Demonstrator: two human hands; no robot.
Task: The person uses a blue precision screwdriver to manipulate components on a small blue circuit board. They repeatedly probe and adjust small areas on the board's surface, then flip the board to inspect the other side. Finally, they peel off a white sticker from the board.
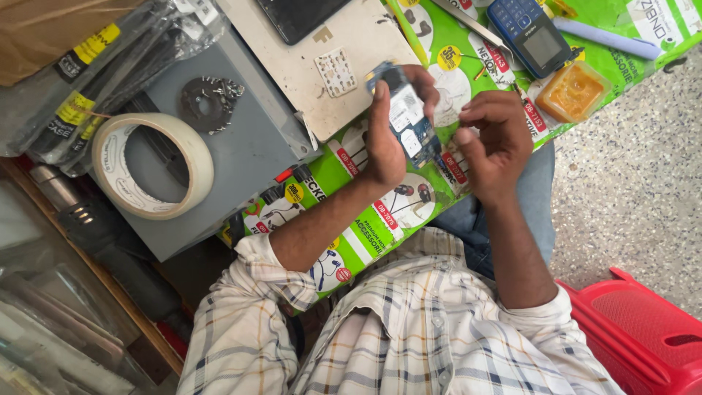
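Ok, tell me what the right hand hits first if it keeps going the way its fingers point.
Probably the circuit board that the left hand holds; the right hand points its fingertips at the board's lower edge, though depth is unclear.

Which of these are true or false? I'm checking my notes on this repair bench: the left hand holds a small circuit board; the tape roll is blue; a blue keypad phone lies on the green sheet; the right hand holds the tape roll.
1. The left hand holds a small circuit board: true.
2. The tape roll is blue: false, it is off-white.
3. A blue keypad phone lies on the green sheet: true.
4. The right hand holds the tape roll: false; it is beside the board, and the roll rests on the grey box.
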